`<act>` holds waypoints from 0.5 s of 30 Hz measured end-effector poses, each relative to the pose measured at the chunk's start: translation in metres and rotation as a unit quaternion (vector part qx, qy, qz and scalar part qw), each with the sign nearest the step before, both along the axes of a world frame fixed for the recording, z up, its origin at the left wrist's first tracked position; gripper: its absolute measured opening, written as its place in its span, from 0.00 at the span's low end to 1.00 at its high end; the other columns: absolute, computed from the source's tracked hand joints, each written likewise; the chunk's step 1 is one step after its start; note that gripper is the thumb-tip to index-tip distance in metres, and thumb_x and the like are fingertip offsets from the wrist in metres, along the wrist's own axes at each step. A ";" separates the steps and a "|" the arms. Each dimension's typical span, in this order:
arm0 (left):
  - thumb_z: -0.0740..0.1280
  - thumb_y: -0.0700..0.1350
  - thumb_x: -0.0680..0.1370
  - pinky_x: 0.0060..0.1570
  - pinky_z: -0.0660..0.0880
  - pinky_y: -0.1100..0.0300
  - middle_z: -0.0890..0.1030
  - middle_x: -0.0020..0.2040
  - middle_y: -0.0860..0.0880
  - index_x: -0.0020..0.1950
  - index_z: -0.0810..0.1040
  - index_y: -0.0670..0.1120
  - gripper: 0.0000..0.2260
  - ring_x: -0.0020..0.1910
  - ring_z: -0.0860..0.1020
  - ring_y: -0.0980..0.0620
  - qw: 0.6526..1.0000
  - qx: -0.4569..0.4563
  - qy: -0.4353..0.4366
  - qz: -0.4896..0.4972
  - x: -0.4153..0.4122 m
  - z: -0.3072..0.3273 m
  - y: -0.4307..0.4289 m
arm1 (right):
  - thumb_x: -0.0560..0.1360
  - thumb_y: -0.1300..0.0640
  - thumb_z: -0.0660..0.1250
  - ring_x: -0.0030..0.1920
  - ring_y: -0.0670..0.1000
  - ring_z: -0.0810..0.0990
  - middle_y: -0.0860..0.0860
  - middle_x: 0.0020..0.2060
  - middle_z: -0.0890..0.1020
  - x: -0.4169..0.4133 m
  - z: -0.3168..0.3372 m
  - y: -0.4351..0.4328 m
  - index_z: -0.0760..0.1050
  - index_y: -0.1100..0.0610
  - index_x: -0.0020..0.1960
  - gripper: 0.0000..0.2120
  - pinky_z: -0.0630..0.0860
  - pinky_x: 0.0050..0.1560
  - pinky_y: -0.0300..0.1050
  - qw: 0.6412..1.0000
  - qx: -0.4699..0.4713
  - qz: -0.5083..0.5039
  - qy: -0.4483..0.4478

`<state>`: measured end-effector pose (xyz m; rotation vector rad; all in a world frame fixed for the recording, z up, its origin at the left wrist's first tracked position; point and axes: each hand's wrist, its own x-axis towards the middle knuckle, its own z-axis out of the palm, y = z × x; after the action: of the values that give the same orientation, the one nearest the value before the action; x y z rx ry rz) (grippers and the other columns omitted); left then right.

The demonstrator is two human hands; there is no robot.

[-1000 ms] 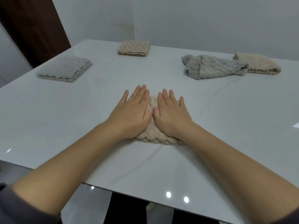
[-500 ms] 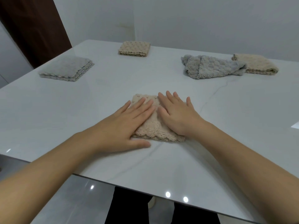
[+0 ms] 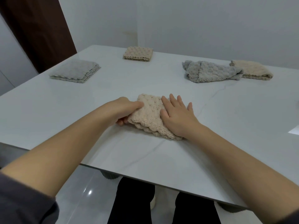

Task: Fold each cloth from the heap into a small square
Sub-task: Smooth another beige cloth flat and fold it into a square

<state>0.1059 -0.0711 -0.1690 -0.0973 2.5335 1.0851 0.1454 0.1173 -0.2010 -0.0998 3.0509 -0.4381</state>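
Head view: a person sits at a pale counter (image 3: 145, 159), both bare forearms reaching forward. A folded beige cloth (image 3: 146, 118) lies on the counter between the two hands. The left hand (image 3: 127, 110) grips the cloth's left edge, thumb on top and fingers curled beneath, lifting that edge slightly. The right hand (image 3: 178, 117) lies flat on the cloth's right part, fingers straight and slightly spread, pressing it down.

Well beyond the left hand and to its left rests a folded grey cloth (image 3: 76, 72). Far ahead of both hands, near the counter's back edge, sits a folded tan cloth (image 3: 138, 53). Beyond the right hand and to its right lies a crumpled grey cloth (image 3: 210, 71), its far end touching a loosely folded cream cloth (image 3: 254, 70).
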 end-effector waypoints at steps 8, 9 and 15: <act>0.63 0.55 0.79 0.34 0.65 0.56 0.76 0.35 0.48 0.34 0.72 0.45 0.18 0.37 0.73 0.50 0.969 -0.175 0.175 0.021 0.014 -0.009 -0.068 | 0.82 0.46 0.42 0.78 0.52 0.37 0.51 0.79 0.42 0.004 -0.002 -0.072 0.44 0.56 0.80 0.29 0.34 0.73 0.65 0.998 0.019 0.059 0.021; 0.62 0.56 0.79 0.35 0.67 0.55 0.77 0.36 0.48 0.37 0.74 0.45 0.17 0.38 0.74 0.50 0.959 -0.193 0.202 0.038 0.018 -0.011 -0.081 | 0.82 0.46 0.42 0.78 0.52 0.37 0.51 0.79 0.42 0.002 -0.002 -0.086 0.43 0.56 0.80 0.29 0.34 0.73 0.65 0.997 0.014 0.072 0.016; 0.61 0.57 0.79 0.39 0.69 0.53 0.78 0.40 0.48 0.42 0.74 0.49 0.14 0.42 0.75 0.45 0.927 -0.250 0.269 0.082 0.029 -0.024 -0.155 | 0.81 0.44 0.42 0.78 0.56 0.37 0.55 0.79 0.42 -0.003 -0.002 -0.162 0.42 0.59 0.79 0.32 0.34 0.72 0.67 0.995 0.017 0.094 0.007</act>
<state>0.1347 -0.2263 -0.1931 -0.1676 3.3070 0.5291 0.1427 -0.0446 -0.2034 -0.3865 3.0228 -0.3735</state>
